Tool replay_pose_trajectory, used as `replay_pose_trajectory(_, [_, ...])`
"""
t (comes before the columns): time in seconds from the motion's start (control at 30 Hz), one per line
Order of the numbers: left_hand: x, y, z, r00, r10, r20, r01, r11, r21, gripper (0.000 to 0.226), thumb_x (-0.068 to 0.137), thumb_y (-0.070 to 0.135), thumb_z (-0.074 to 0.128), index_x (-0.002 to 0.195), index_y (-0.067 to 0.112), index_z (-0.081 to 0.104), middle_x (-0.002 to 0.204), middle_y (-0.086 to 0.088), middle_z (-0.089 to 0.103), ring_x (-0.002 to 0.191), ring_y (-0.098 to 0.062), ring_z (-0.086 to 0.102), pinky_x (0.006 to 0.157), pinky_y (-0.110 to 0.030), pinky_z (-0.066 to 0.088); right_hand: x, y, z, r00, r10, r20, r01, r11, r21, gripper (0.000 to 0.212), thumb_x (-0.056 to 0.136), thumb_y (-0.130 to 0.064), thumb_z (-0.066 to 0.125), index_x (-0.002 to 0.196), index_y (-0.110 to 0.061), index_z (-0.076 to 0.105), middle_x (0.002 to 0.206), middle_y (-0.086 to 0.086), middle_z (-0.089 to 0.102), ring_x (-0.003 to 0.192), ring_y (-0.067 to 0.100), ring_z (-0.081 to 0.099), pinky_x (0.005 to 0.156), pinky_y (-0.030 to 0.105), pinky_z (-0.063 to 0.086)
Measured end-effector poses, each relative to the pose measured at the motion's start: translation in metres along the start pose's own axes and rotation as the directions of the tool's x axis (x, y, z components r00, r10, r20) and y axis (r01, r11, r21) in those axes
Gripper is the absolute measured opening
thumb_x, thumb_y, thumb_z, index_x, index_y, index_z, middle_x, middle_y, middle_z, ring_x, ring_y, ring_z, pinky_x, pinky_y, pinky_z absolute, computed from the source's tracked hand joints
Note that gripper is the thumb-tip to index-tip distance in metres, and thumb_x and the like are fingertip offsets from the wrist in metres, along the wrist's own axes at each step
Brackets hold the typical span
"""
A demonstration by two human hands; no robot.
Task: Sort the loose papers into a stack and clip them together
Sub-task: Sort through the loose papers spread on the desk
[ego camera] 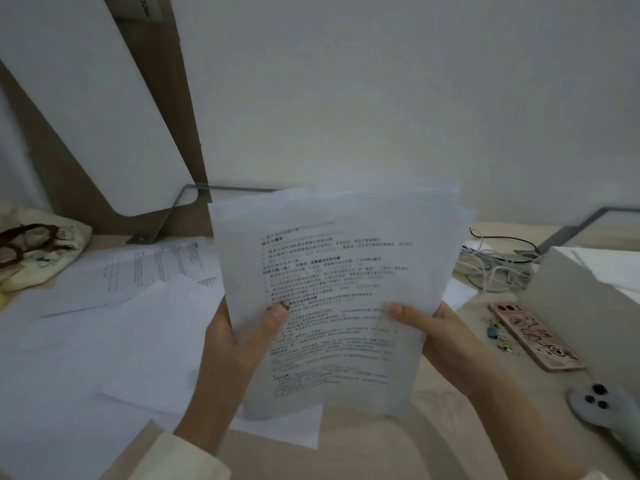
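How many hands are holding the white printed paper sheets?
2. The left hand grips the lower left edge of the white printed paper sheets; the right hand grips the lower right edge. Both thumbs lie on the front; the other fingers are hidden behind.

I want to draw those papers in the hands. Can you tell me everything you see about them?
The papers are several thin white sheets, bunched unevenly so their top edges do not line up. The front sheet carries lines of black print, too blurred to read. They are held up in the air, nearly upright and slightly bowed. The left hand grips the left edge and the right hand the right edge, each thumb on the front.
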State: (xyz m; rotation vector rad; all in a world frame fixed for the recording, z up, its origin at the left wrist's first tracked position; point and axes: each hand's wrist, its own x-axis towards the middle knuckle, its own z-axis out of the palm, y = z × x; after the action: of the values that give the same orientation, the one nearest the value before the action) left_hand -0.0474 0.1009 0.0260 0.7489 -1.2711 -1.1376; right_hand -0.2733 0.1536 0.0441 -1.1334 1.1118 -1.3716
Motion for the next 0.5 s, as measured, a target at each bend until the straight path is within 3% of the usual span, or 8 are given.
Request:
replay_pose_trajectory(0.07, [-0.001, -0.004, 0.000, 0.999, -0.035, -0.004, 0.035, 0.999, 0.012, 0.028, 0.071, 0.014, 0.073, 0.090, 0.029, 0.059, 0.077, 0.027, 0.071, 0.073, 0.004, 0.068, 0.054, -0.011, 0.052, -0.004, 0.005, -0.001, 1.000, 0.006, -0.009, -0.006, 0.999, -0.037, 0.032, 0.077, -0.017, 0.061, 0.108, -0.017, 0.068, 0.112, 0.007, 0.071, 0.102, 0.026, 0.068, 0.080, 0.036, 0.058])
replay_pose_trajectory(0.2, [-0.004, -0.014, 0.004, 0.989, -0.147, 0.017, 0.147, 0.988, 0.042, 0.023, 0.080, 0.004, 0.066, 0.083, 0.026, 0.061, 0.064, 0.026, 0.070, 0.062, 0.006, 0.066, 0.049, -0.009, 0.050, -0.012, 0.023, 0.001, 0.997, 0.063, -0.035, -0.064, 0.997, -0.049, 0.032, 0.079, -0.021, 0.061, 0.110, -0.018, 0.068, 0.113, 0.008, 0.071, 0.103, 0.027, 0.068, 0.085, 0.038, 0.057])
replay_pose_trajectory(0.4, [-0.003, -0.010, 0.013, 0.991, -0.131, 0.017, 0.131, 0.991, -0.009, 0.019, 0.078, 0.011, 0.066, 0.088, 0.026, 0.065, 0.075, 0.021, 0.073, 0.071, 0.001, 0.070, 0.056, -0.012, 0.053, -0.018, 0.012, -0.003, 0.994, 0.010, -0.110, -0.011, 1.000, -0.006, 0.035, 0.075, -0.029, 0.068, 0.107, -0.013, 0.070, 0.108, 0.008, 0.073, 0.098, 0.027, 0.069, 0.079, 0.034, 0.059])
replay_pose_trajectory(0.5, [-0.012, -0.025, 0.010, 0.977, -0.212, 0.014, 0.212, 0.977, 0.033, 0.019, 0.079, 0.008, 0.067, 0.083, 0.026, 0.064, 0.066, 0.023, 0.071, 0.067, 0.003, 0.069, 0.051, -0.011, 0.051, -0.029, 0.024, -0.006, 0.990, 0.067, -0.126, -0.067, 0.998, 0.008, 0.032, 0.075, -0.027, 0.073, 0.106, -0.019, 0.071, 0.111, 0.007, 0.072, 0.101, 0.025, 0.069, 0.079, 0.032, 0.058])
